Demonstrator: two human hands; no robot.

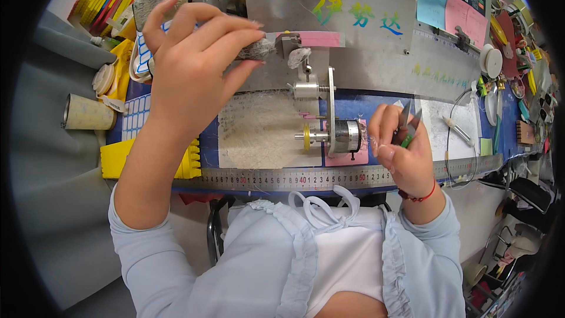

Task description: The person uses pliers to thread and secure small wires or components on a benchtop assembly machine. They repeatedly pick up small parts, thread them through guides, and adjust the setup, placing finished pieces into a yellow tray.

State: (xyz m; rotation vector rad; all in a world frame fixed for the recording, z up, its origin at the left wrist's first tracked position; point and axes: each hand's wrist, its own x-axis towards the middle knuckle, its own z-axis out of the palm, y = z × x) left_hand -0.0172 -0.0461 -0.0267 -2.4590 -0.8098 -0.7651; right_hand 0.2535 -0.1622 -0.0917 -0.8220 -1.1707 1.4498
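Observation:
My left hand (194,57) is raised over the metal machine plate, thumb and fingers closed around a grey handle covered in fuzzy fibre (259,49). The handle's far end meets a small metal block (289,44) on the machine; its rest is hidden by my fingers. In my right hand (399,145) is a small pair of scissors (407,119) with a green part, its dark blades pointing up. That hand hovers just right of a winding spindle with a black-and-white graduated dial (348,136). A yellow ring (306,137) sits on the spindle's left shaft.
A long steel ruler (273,179) runs along the table's front edge. Beneath the spindle lies a fibre-strewn paper sheet (265,141). At left are a yellow plastic block (117,159) and a cup (88,112). A corded pen-like tool (459,131) lies at right.

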